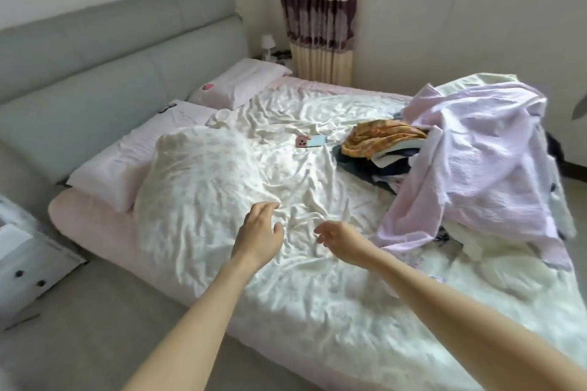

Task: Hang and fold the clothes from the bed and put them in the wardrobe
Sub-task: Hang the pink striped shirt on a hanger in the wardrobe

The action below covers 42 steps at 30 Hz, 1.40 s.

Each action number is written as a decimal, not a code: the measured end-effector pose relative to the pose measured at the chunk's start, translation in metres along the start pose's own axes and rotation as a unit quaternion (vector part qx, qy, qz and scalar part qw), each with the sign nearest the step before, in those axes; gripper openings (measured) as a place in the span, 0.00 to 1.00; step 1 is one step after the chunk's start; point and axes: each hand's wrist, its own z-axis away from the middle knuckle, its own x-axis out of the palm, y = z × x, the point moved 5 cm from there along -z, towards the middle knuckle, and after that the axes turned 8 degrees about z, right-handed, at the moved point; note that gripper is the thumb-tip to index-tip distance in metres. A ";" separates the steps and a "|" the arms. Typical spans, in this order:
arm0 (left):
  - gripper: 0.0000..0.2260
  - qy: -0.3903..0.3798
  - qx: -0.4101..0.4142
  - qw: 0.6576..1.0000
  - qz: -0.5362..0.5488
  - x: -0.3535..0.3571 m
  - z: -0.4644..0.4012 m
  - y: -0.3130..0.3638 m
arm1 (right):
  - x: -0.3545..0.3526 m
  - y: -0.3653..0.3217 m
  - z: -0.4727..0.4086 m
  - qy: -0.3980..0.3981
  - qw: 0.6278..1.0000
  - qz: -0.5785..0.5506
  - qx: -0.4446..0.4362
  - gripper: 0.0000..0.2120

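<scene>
Head view: both bare arms reach out over the near edge of the bed [95,225], which is covered by a crumpled white sheet [301,187]. The left hand [259,232] hovers over or lightly on the sheet, fingers loosely spread and slightly bent, gripping nothing; whether it touches the fabric cannot be told. The right hand [341,236] is just beside it, a little nearer the foot of the bed, fingers relaxed and pointing toward the left hand, also holding nothing.

The clothes lie in a heap on the right half of the bed, well apart from both hands. On top is a large lilac striped garment [470,168], draped over the pile and spilling toward the near edge. Beneath and beside it an orange patterned piece [381,136] rests on dark folded clothes [378,168].

A phone [311,141] with a pink and pale blue back lies flat on the sheet between the pile and the pillows. Two pale pink pillows [241,82] sit against the grey padded headboard [111,67]. A striped curtain [317,16] hangs behind the bed, and a white drawer unit [28,267] stands at the left edge.
</scene>
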 end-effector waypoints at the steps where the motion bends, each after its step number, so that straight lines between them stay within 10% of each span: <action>1: 0.19 -0.024 0.014 1.000 0.001 0.019 -0.013 0.013 | -0.011 0.023 0.001 0.013 1.000 -0.005 0.024 0.13; 8: 0.19 -0.184 0.082 0.979 0.004 0.180 -0.140 0.124 | -0.117 0.215 -0.005 0.132 0.972 0.002 0.194 0.15; 20: 0.33 -0.211 -0.002 0.977 -0.011 0.377 -0.402 0.245 | -0.253 0.422 -0.140 0.232 0.937 -0.017 0.262 0.18; 26: 0.10 -0.087 0.067 0.976 0.187 0.399 -0.395 0.267 | -0.275 0.438 -0.150 0.285 0.890 -0.231 0.271 0.13; 30: 0.08 -0.156 0.219 0.939 0.217 0.370 -0.351 0.274 | -0.289 0.407 -0.159 0.191 0.836 -0.445 0.257 0.15; 37: 0.03 -0.252 0.285 0.902 0.204 0.302 -0.294 0.262 | -0.271 0.347 -0.150 0.207 0.867 -0.353 0.284 0.08; 42: 0.09 -0.253 0.212 0.940 0.082 0.267 -0.273 0.225 | -0.240 0.315 -0.090 0.182 0.911 -0.256 0.268 0.12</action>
